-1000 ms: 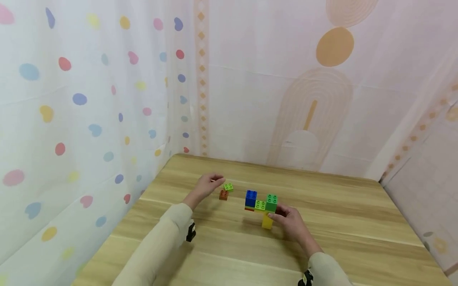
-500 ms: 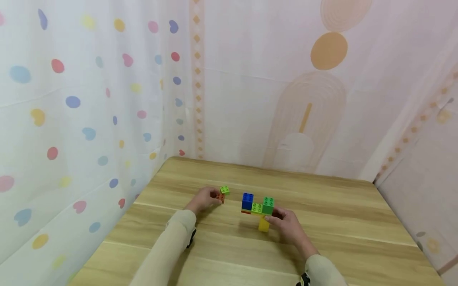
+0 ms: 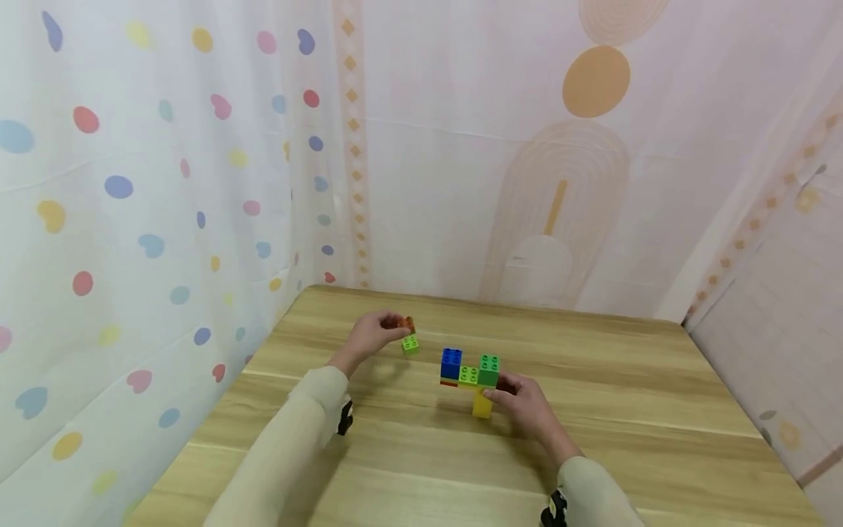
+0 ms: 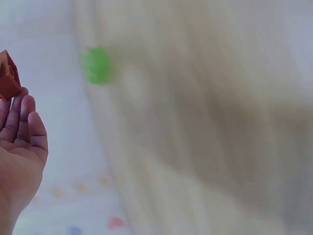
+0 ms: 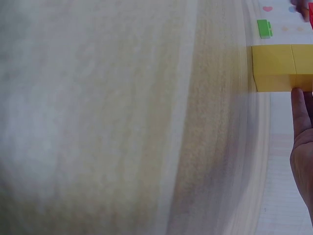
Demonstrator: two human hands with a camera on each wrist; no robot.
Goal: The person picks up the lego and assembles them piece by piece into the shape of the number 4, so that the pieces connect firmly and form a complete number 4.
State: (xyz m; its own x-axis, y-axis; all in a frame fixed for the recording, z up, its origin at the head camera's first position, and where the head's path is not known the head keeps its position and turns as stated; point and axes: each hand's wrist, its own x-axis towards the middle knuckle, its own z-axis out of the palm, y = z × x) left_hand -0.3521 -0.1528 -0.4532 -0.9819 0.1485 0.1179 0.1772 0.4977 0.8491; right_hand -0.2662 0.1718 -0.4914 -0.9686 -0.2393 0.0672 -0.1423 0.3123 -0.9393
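Note:
Between fingers and thumb my left hand (image 3: 372,337) pinches an orange-brown toy building brick (image 3: 407,324), raised above the table. In the left wrist view the same brick (image 4: 8,78) shows at the fingertips. A lime green brick (image 3: 410,345) lies on the table just below that hand. My right hand (image 3: 527,402) grips a joined brick structure at its right side. It has a yellow column (image 3: 483,403) at the bottom, a lime brick (image 3: 469,375) in the middle, a blue brick (image 3: 451,363) at the left and a green brick (image 3: 489,369) at the right, with red under the blue.
The wood-grain table (image 3: 408,468) ends at a back edge against a pale patterned curtain (image 3: 448,183). Another curtain with coloured dots (image 3: 158,219) hangs along the left side. Each wrist carries a small dark device.
My left hand came down to the orange-brown brick, took hold of it and lifted it up and away from the lime brick. My right hand stays on the structure.

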